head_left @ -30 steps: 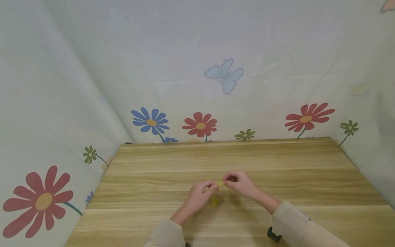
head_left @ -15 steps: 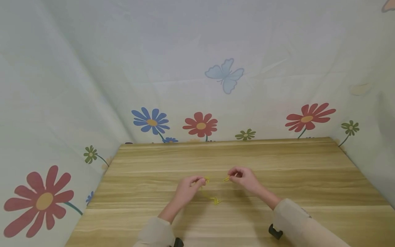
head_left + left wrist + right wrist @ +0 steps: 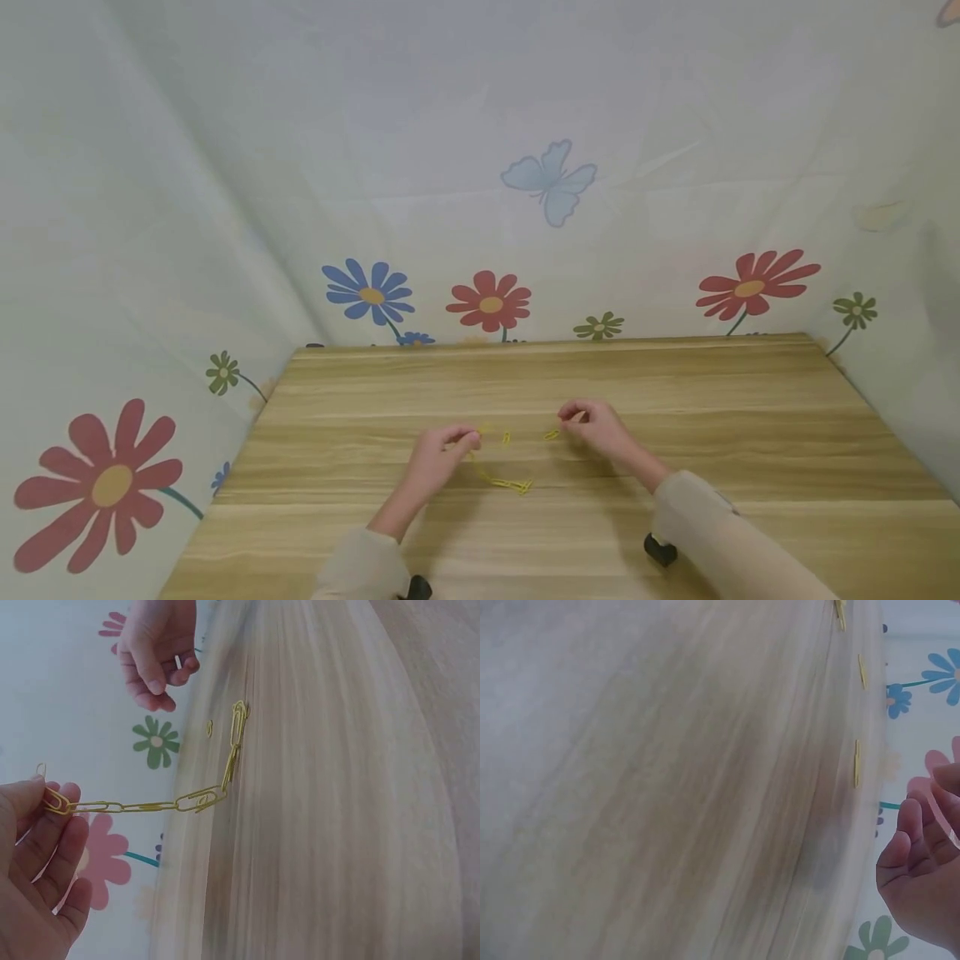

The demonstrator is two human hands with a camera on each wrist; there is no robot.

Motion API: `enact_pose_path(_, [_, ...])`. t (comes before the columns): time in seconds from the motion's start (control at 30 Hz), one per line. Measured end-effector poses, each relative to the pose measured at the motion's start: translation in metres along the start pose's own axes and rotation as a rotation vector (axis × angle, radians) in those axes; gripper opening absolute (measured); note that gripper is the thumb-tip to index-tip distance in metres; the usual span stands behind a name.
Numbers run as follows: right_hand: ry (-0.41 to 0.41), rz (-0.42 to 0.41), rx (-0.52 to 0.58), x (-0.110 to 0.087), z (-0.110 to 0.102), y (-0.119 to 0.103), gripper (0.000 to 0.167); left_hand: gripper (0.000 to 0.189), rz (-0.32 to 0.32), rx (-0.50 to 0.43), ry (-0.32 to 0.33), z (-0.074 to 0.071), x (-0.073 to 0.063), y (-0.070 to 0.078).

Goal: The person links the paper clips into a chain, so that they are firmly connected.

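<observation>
In the left wrist view, my left hand (image 3: 45,862) pinches the end of a chain of linked yellow paper clips (image 3: 150,807) between thumb and fingers. From there the chain sags to the table, its far end lying in a small bunch (image 3: 521,486) in the head view. To the right of the left fingertips lies a loose paper clip (image 3: 506,437). Another loose paper clip (image 3: 552,434) rests on the wood just off the fingertips of my right hand (image 3: 596,427). That hand's fingers are loosely bent, with nothing seen between them in the left wrist view.
The wood-grain table (image 3: 375,383) extends beyond both hands. Behind it and along its sides hangs a pale cloth backdrop (image 3: 420,167) printed with flowers and a butterfly. Dark wrist bands (image 3: 660,550) show below both sleeves.
My hands have moved apart, the left drawing the chain leftward so it trails out. The right hand has released a paper clip and drawn slightly away. Another clip now lies loose between them.
</observation>
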State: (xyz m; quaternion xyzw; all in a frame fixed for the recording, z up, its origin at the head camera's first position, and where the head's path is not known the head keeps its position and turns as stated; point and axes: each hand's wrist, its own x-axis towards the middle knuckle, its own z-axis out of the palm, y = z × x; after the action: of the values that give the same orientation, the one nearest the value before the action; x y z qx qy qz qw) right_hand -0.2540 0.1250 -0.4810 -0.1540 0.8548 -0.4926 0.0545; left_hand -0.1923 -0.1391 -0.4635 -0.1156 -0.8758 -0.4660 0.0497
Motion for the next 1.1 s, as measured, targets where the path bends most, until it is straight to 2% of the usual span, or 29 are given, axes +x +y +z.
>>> enact_pose_path(0.3, [-0.093, -0.024, -0.033, 0.009, 0.006, 0.011, 0.024, 0.022, 0.007, 0.015, 0.031, -0.001, -0.002, -0.007])
enact_pose_path(0.53, [-0.126, 0.019, -0.065, 0.007, 0.012, 0.014, 0.024, 0.027, 0.11, 0.04, 0.031, -0.002, -0.006, -0.01])
enact_pose_path(0.63, [-0.137, -0.01, -0.078, 0.005, 0.013, 0.014, 0.022, 0.027, 0.073, 0.035, 0.022, -0.001, -0.006, -0.012])
enact_pose_path(0.77, [-0.16, -0.057, -0.077, 0.002, 0.015, 0.013, 0.02, 0.024, -0.012, 0.03, -0.006, 0.002, -0.006, -0.013])
enact_pose_path(0.93, [-0.13, -0.074, -0.104, 0.004, 0.018, 0.014, 0.022, 0.025, -0.027, 0.021, -0.025, 0.004, -0.008, -0.012])
enact_pose_path(1.1, [-0.052, -0.066, -0.234, 0.01, 0.021, 0.014, 0.022, 0.028, -0.037, 0.013, -0.036, 0.006, -0.008, -0.012])
